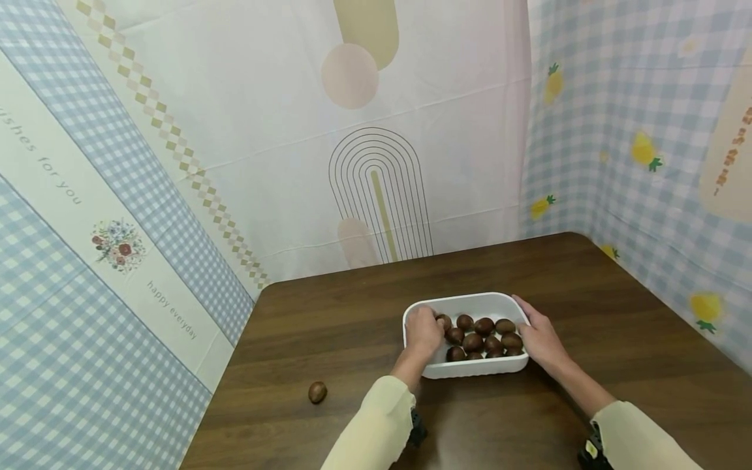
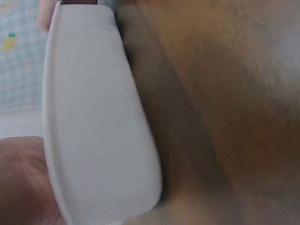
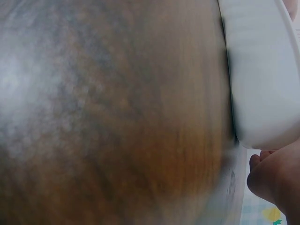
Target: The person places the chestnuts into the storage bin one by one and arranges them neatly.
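Observation:
A white rectangular tray [image 1: 477, 370] with rounded corners holds several glossy brown chestnuts [image 1: 472, 343], bunched toward its middle and right. My left hand [image 1: 424, 333] reaches over the near rim into the tray's left end. Its fingers are curled, and it pinches a chestnut [image 1: 444, 321] at the thumb side; its fingertips are partly hidden. At the right end, my right hand [image 1: 543, 341] grips the tray's rim and wall. The left wrist view has the tray's outer wall [image 2: 98, 117] between the camera and the palm [image 2: 23, 180].
One loose chestnut [image 1: 317, 392] lies on the brown wooden table [image 1: 282, 339], left of the tray. Patterned cloths [image 1: 282, 163] hang behind the table and along both sides. Pale sleeves and dark wrist straps cover both forearms near the front.

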Demonstrator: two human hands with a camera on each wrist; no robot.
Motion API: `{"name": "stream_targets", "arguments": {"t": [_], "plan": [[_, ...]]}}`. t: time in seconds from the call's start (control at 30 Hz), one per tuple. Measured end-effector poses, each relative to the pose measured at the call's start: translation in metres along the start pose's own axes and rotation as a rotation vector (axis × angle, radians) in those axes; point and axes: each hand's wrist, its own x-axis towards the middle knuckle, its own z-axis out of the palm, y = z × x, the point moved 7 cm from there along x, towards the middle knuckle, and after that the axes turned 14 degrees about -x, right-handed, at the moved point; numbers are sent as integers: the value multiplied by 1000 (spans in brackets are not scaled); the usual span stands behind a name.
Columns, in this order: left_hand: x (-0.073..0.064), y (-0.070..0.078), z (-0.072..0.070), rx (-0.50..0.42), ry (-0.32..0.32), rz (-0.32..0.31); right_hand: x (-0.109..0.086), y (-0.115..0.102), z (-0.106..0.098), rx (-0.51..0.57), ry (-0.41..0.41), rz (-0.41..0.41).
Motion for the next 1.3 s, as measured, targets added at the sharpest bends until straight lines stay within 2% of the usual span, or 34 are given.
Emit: {"name": "stream_targets", "arguments": {"t": [0.1, 0.17, 0.23, 0.3, 0.37, 0.5, 0.67, 0.87, 1.1, 1.3], "plan": [[3, 6, -7, 71, -92, 12, 0, 0, 0, -1, 1, -3], [7, 5, -10, 100, -206, -5, -1, 0, -1, 2, 0, -1], [10, 2, -16, 90, -321, -19, -1, 0, 0, 6, -2, 1], [13, -5, -23, 28, -426, -17, -1, 0, 0, 7, -7, 1], [14, -11, -36, -48, -517, 24, 0, -1, 1, 9, -13, 2], [14, -24, -70, -215, -634, 115, 0, -2, 2, 17, -22, 4], [5, -55, -117, -330, -647, 163, 0, -2, 3, 22, -29, 3], [-28, -106, -158, -339, -654, 125, -1, 2, 0, 3, -16, 1], [-67, -152, -187, -304, -629, 65, -1, 3, -1, 13, -15, -12], [-90, -176, -195, -329, -622, 35, 0, 2, 2, 10, -24, -13]]}}
